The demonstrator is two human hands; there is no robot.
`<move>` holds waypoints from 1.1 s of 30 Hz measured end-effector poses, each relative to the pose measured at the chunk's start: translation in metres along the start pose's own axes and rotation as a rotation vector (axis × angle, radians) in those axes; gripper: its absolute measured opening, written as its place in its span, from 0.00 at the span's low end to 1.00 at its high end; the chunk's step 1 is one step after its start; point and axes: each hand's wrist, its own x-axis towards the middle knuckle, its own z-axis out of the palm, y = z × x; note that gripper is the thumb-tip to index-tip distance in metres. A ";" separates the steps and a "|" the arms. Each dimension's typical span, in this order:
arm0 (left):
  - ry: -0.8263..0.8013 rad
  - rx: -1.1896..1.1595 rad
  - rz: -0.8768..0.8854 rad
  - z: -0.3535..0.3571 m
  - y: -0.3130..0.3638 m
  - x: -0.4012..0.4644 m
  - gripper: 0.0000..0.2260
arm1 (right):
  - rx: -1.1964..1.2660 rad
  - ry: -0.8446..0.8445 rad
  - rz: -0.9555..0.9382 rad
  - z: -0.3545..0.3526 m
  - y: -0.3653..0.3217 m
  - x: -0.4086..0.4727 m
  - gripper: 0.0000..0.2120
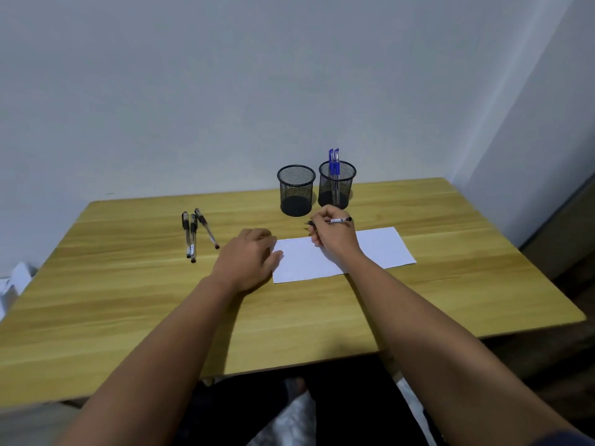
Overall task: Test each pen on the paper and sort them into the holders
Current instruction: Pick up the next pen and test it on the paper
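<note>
Head view shows the right hand [333,235] closed around a black pen [338,220], tip end toward the far edge of the paper [380,249] under the wrist, cap end sticking out past the thumb side, while the left hand [249,257] lies flat with spread fingers pinning the sheet's near-left corner. If that pinning hand lifts, I judge the sheet could slide under the stroke and smear the test, or the pen could be sorted wrongly. Count: three black pens [193,235] lie well left of the grip, two mesh holders just beyond it, the left holder [296,194] empty, the right holder [337,185] with what look like two blue pens [334,162].

Wooden table [128,304] against pale walls [193,91] (corner right).
</note>
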 end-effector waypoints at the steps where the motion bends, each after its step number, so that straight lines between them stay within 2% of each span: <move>1: -0.002 0.000 0.002 0.004 -0.001 -0.002 0.25 | -0.022 0.000 0.000 -0.001 0.004 0.000 0.08; 3: 0.015 0.001 0.013 0.011 -0.003 -0.007 0.27 | -0.050 0.001 -0.005 -0.002 0.009 0.001 0.08; 10: 0.091 -0.040 -0.038 0.017 0.000 -0.013 0.24 | -0.072 -0.038 -0.018 -0.001 0.001 0.002 0.07; 16: 0.126 -0.059 -0.044 0.019 -0.001 -0.013 0.23 | -0.050 -0.040 -0.124 0.000 0.016 0.004 0.19; 23: 0.149 -0.070 -0.048 0.025 -0.004 -0.014 0.22 | -0.042 -0.094 -0.113 0.000 0.024 0.010 0.17; 33: 0.155 -0.077 -0.059 0.024 -0.004 -0.014 0.23 | -0.111 -0.084 -0.129 -0.002 0.022 0.006 0.17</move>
